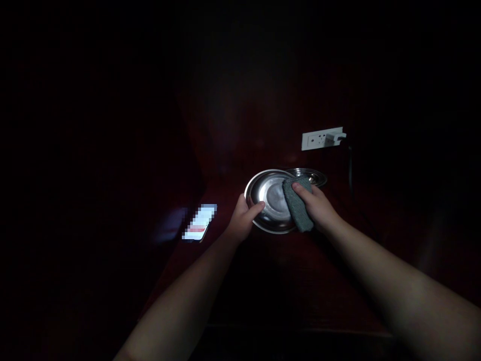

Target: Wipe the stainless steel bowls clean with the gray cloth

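Note:
A shiny steel bowl (276, 198), shallow and round, is held tilted so that its inside faces me. My left hand (244, 218) grips its left rim, thumb over the inner side and the other fingers hidden behind. In my right hand (317, 203) is a grey-green cloth (299, 203), pinched under the thumb and lying across the bowl's right rim. Behind the bowl and the cloth, another round steel dish (315, 176) sits on the dark red table, partly covered from view.
A lit phone (201, 222) with a blurred screen lies on the table's left side. On the back wall is a white socket plate (313, 140) with a plug (335, 137) in it and a dark cable (350, 168) hanging down. Most surroundings are too dark to make out.

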